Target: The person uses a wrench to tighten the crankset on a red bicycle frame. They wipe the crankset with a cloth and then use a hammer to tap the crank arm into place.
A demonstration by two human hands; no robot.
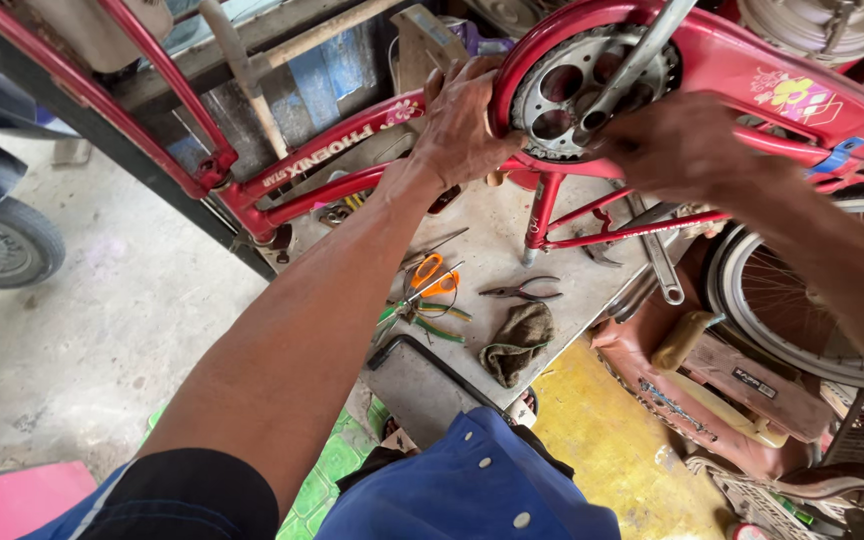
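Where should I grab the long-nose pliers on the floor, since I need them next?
Take the long-nose pliers by the two dark handles at their left end, coming from above. They lie flat on the concrete floor with the jaws pointing right, handles slightly spread, clear of the rag.

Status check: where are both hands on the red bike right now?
Left hand grips the red chain guard edge. Right hand at the chainring. Pliers, scissors lie below.

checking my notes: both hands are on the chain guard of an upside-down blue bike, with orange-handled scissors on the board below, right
Not quite: the bike is red, not blue, as the head view shows. The rest holds: left hand and right hand are at the chain guard, and orange-handled scissors lie on the board below.
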